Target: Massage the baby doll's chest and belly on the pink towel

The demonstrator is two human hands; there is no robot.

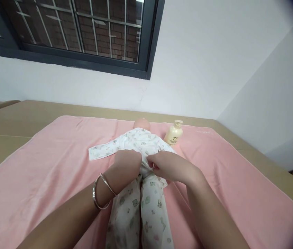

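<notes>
A baby doll (142, 123) lies on its back, its head toward the wall. It wears a white long-sleeved baby shirt (138, 137) with small printed figures and matching baby trousers (153, 204). Over the doll's waist my left hand (128, 162), with silver bangles on the wrist, is closed in a fist at the shirt's lower part; its fingertips are turned out of sight. My right hand (165, 166) pinches the shirt's cloth on the other side of the waist. One sleeve stretches out flat to the left; the other is partly behind my right hand.
A pink blanket (65, 152) spreads beneath the doll over a tan surface (8, 121). Right of the doll's head stands a pale yellow pump bottle (174, 134), slightly tilted. Behind are a white wall (188, 69) and a dark-framed barred window (146, 69).
</notes>
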